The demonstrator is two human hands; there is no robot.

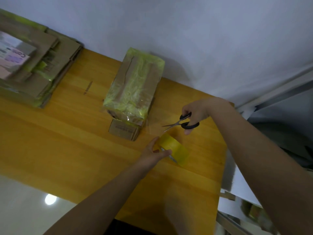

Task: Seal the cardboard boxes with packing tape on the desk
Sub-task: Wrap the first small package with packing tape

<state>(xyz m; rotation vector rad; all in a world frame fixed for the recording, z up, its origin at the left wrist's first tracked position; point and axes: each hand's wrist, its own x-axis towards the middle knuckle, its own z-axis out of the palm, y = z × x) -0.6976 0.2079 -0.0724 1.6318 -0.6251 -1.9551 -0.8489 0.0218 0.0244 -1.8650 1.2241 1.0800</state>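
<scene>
Printing on the box [133, 92] at frame centre is illegible. Left hand [153, 152] grips the tape roll [174, 150]; right hand [194, 112] holds scissors [183, 123], blades at the stretched tape.

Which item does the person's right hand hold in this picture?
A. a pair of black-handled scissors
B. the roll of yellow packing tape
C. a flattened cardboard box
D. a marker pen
A: the right hand has its fingers through the black handles of the scissors, blades pointing toward the taped box, while the left hand holds the tape roll above the desk.
</scene>
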